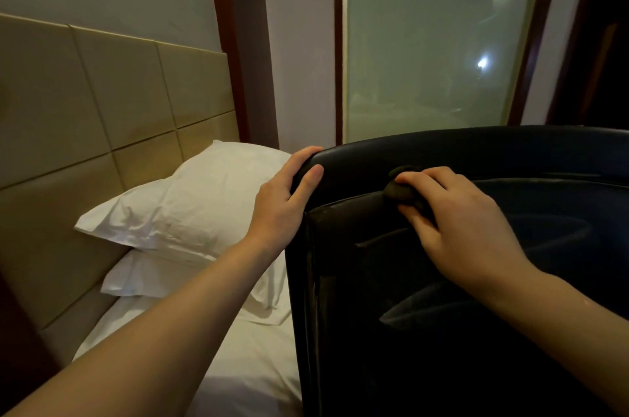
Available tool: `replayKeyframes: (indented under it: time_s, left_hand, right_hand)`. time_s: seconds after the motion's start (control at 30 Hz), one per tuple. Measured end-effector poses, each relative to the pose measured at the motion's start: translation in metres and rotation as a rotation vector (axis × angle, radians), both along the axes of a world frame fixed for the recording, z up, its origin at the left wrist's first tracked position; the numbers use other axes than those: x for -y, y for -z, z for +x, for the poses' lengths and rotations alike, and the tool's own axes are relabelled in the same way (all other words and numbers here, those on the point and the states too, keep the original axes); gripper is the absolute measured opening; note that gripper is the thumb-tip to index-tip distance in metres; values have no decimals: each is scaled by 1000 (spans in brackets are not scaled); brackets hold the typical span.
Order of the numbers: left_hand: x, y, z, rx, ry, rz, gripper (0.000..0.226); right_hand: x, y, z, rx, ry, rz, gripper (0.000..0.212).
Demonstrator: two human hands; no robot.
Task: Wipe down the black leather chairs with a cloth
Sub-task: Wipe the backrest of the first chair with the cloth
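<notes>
A black leather chair (442,297) fills the lower right of the view, its back turned toward me. My left hand (286,202) grips the top left corner of the chair back, thumb on the near face and fingers curled over the edge. My right hand (456,222) presses a small dark bunched cloth (401,193) against the upper part of the chair back, just below the top rim. Most of the cloth is hidden under my fingers. Faint wipe streaks show on the leather to the right.
A bed with white sheets (252,365) and two stacked white pillows (190,209) lies left of the chair, against a beige padded headboard (102,117). A frosted glass panel (432,42) in a dark wood frame stands behind the chair.
</notes>
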State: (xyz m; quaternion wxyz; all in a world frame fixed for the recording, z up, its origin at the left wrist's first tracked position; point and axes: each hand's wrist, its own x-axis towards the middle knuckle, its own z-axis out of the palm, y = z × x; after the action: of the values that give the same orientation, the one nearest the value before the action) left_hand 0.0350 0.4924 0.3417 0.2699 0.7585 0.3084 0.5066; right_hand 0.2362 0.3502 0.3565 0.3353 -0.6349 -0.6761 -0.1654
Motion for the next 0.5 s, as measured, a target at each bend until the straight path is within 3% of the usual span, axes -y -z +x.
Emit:
replayKeyframes:
  time_s: [0.23, 0.4, 0.5]
  left_hand:
    - [-2, 1, -7, 44, 107, -48, 30]
    - [-2, -1, -6, 60, 146, -96, 30]
    - [0, -3, -6, 50, 149, -128, 30]
  right_hand:
    - [-38, 11, -90, 212, -139, -18, 42]
    - [-24, 15, -61, 299, -75, 5, 56]
    - [-13, 6, -26, 240, 8, 31, 54]
